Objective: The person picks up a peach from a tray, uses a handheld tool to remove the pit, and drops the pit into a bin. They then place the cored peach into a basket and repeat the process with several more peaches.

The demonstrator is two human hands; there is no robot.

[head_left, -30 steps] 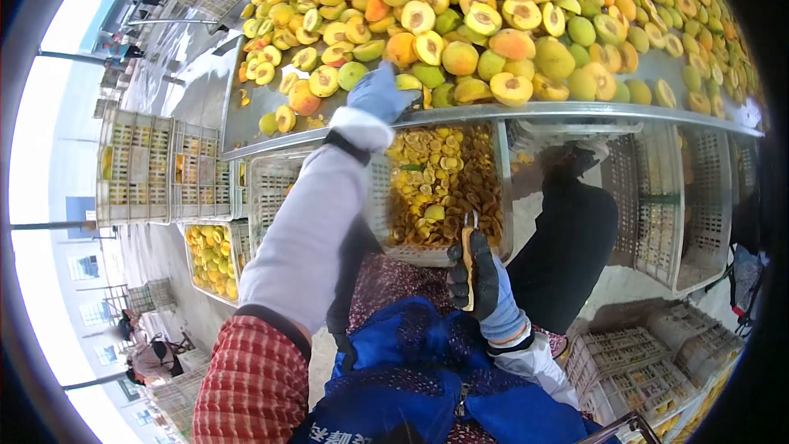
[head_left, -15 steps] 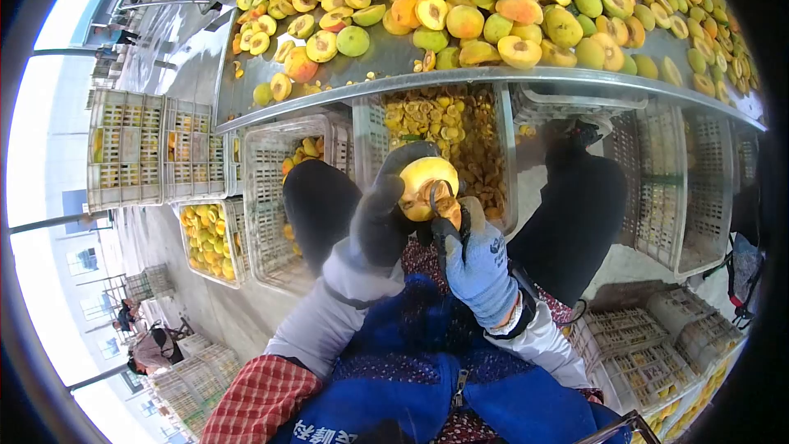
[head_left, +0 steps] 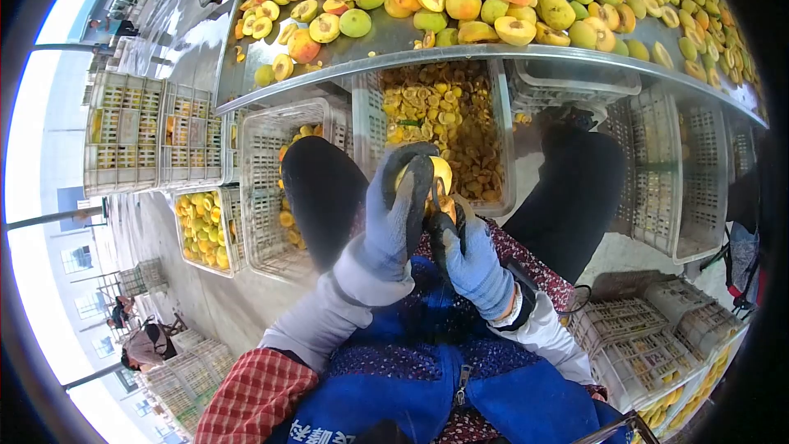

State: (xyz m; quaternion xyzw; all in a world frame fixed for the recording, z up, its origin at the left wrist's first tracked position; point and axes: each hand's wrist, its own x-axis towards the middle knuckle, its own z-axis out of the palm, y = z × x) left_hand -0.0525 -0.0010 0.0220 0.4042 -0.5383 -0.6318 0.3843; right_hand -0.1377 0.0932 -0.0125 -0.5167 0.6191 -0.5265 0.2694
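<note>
My left hand (head_left: 401,205), in a grey-blue glove with dark fingers, is closed around a yellow peach half (head_left: 444,169) above my lap. My right hand (head_left: 472,267), in a matching glove, presses up against the fruit from below. Its fingers are closed on a thin, curved metal pitting tool (head_left: 436,191), whose loop sits at the cut face. The tool's handle is hidden in the glove. Left fingers cover much of the peach, and the pit area is partly out of sight.
A metal table (head_left: 362,53) ahead bears many halved peaches (head_left: 515,30). Beneath its edge, a crate (head_left: 505,140) holds peach scraps (head_left: 436,111). Another crate (head_left: 256,197) with fruit stands left of my knee, beside a fruit-filled crate (head_left: 234,234). Stacked crates (head_left: 123,136) rise farther left.
My left hand has turned and now covers more of the peach half, whose cut face shows less. The curved tool stays against the fruit. The view has shifted slightly.
</note>
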